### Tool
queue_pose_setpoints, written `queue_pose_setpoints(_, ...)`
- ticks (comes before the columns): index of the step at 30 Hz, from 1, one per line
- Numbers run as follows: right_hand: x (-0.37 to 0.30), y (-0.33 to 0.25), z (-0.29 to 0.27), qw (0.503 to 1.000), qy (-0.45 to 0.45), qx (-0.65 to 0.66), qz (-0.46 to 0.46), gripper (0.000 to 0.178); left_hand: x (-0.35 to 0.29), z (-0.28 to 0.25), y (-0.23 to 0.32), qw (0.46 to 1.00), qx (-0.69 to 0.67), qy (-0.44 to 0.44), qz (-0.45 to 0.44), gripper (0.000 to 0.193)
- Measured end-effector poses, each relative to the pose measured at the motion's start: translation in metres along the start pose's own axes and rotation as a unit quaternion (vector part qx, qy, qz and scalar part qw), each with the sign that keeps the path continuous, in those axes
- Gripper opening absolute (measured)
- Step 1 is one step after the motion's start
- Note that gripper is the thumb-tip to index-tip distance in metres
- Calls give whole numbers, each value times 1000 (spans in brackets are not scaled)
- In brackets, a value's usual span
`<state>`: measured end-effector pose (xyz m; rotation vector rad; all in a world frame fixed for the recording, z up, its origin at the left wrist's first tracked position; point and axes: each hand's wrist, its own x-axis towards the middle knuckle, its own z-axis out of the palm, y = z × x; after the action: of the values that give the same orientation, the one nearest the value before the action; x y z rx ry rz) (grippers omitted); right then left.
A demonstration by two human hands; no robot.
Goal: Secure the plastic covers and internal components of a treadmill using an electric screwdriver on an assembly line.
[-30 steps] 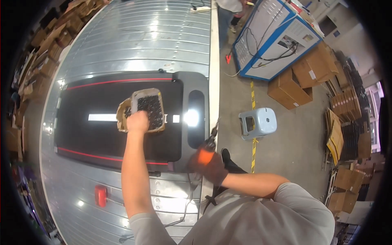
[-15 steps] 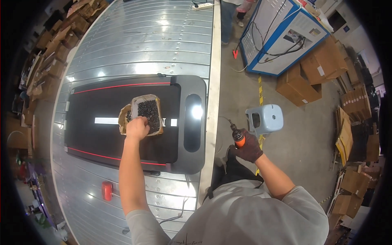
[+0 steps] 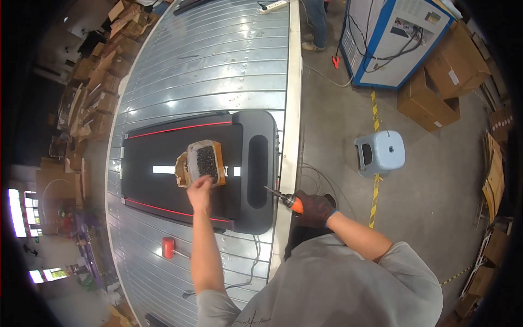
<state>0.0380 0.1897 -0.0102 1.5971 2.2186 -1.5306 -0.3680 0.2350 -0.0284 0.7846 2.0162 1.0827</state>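
The gloved right hand (image 3: 315,209) was closed around an orange-handled screwdriver (image 3: 283,198), its tip pointing at the near end housing of the black treadmill (image 3: 256,163). The bare left hand (image 3: 199,188) reached into a small box of dark screws (image 3: 206,162) resting mid-belt; its fingers were curled, and whether they held a screw could not be told. Good practice appeared to be pinching one screw and keeping the driver clear; beyond, a pale blue stool (image 3: 380,152) stood on the floor.
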Motion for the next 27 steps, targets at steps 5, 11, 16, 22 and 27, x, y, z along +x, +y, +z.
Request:
queue_pose_setpoints(5, -10, 10, -8, 994, 0, -18, -110, 55, -128, 57, -12, 849, -419, -190, -258, 21)
queue_pose_setpoints(11, -32, 21, -32, 992, -81, -28, -97, 49, -183, 85, -27, 785, -501, -199, -306, 18)
queue_pose_setpoints(16, -42, 33, -40, 991, -96, -21, -93, 59, -195, 98, -26, 770, -510, -217, -317, 17)
queue_pose_setpoints(22, -45, 46, -49, 992, -98, -21, -77, 58, -202, 116, -27, 794, -490, -192, -304, 18)
queue_pose_setpoints(27, -33, 70, -67, 975, -177, 28, -135, 52, -205, 121, -34, 924, -276, -219, -150, 21)
